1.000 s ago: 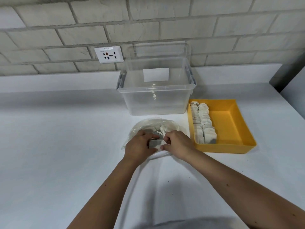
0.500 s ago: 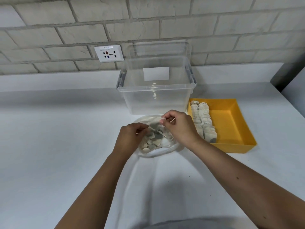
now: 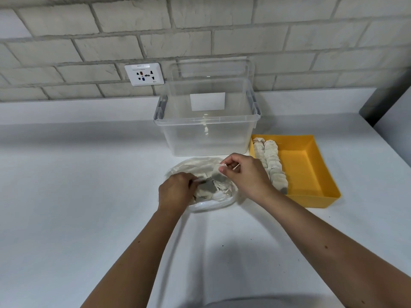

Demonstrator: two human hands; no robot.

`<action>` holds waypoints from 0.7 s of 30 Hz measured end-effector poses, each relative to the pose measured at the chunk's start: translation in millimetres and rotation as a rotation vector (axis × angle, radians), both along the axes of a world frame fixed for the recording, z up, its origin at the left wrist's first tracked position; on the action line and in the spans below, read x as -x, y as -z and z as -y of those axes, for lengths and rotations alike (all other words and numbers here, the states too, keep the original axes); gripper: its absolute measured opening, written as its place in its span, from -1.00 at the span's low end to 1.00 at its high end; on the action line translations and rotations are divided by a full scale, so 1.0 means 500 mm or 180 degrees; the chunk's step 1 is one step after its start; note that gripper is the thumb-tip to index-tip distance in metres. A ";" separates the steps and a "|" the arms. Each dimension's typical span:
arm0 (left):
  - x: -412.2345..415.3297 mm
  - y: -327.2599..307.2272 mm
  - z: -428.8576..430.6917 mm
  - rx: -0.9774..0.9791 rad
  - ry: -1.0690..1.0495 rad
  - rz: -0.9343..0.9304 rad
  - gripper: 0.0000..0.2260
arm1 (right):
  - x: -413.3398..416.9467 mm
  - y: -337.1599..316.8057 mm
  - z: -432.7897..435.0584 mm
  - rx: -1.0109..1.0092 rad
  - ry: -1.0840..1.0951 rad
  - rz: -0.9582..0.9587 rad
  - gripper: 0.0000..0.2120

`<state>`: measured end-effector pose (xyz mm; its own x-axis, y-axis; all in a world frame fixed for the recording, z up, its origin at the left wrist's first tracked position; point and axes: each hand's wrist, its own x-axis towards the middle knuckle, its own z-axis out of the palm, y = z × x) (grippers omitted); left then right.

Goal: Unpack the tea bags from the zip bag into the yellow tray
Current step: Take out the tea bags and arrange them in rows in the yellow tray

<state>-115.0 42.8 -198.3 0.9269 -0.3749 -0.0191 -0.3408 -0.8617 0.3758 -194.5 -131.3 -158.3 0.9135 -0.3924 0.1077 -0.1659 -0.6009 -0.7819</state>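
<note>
Counter: white worktop [image 3: 66, 196] under everything.
Bin: clear plastic storage box [image 3: 206, 130], behind the bag.
Tray: yellow rectangular tray [image 3: 311, 174], tea bags in two rows [image 3: 270, 161] along its left side.
Bag: clear zip bag [image 3: 200, 167], more tea bags [image 3: 208, 187] inside.
Left hand [image 3: 175, 192]: fingers closed on the bag.
Right hand [image 3: 244, 174]: pinching the bag's edge.

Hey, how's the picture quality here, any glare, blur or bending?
Head view: soft even light, faint arm shadows on the counter; small glare spots on the clear bin; wide-angle bending of the brick wall lines; both hands sharp.
</note>
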 end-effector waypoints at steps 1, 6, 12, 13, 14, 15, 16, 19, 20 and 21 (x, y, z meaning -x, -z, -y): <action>-0.001 -0.006 -0.003 0.0349 -0.0077 -0.0136 -0.79 | 0.003 -0.005 0.003 -0.0013 -0.0050 0.0016 -0.92; -0.003 -0.050 -0.018 0.2234 -0.0477 -0.1351 -0.85 | 0.014 -0.037 0.022 -0.0022 -0.0533 -0.0058 -0.91; 0.026 -0.090 -0.011 0.4057 -0.0756 -0.2981 -0.86 | 0.024 -0.050 0.013 -0.1384 -0.0873 -0.0425 -0.80; 0.032 -0.094 -0.007 0.4193 -0.0764 -0.3110 -0.86 | 0.023 -0.048 0.009 -0.1419 -0.0774 -0.0401 -0.76; 0.038 -0.094 -0.003 0.4282 -0.0769 -0.3197 -0.86 | 0.021 -0.047 0.006 -0.1428 -0.0652 -0.0361 -0.74; 0.043 -0.092 0.000 0.4331 -0.0770 -0.3258 -0.85 | 0.019 -0.045 0.002 -0.1440 -0.0534 -0.0323 -0.74; 0.047 -0.091 0.004 0.4370 -0.0763 -0.3302 -0.85 | 0.018 -0.045 -0.003 -0.1479 -0.0430 -0.0290 -0.74; 0.057 -0.086 0.009 0.4405 -0.0712 -0.3349 -0.85 | 0.014 -0.046 -0.011 -0.1717 -0.0196 -0.0193 -0.84; 0.060 -0.083 0.010 0.4364 -0.0685 -0.3331 -0.86 | 0.012 -0.047 -0.011 -0.1697 -0.0165 -0.0173 -0.89; 0.062 -0.080 0.009 0.4265 -0.0641 -0.3285 -0.86 | 0.009 -0.048 -0.009 -0.1576 -0.0152 -0.0175 -0.93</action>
<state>-145.9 38.5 -158.1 0.7638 -0.5141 -0.3902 0.5583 0.2230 0.7991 -199.2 -126.6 -134.0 0.9308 -0.3419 -0.1296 -0.1961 -0.1677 -0.9661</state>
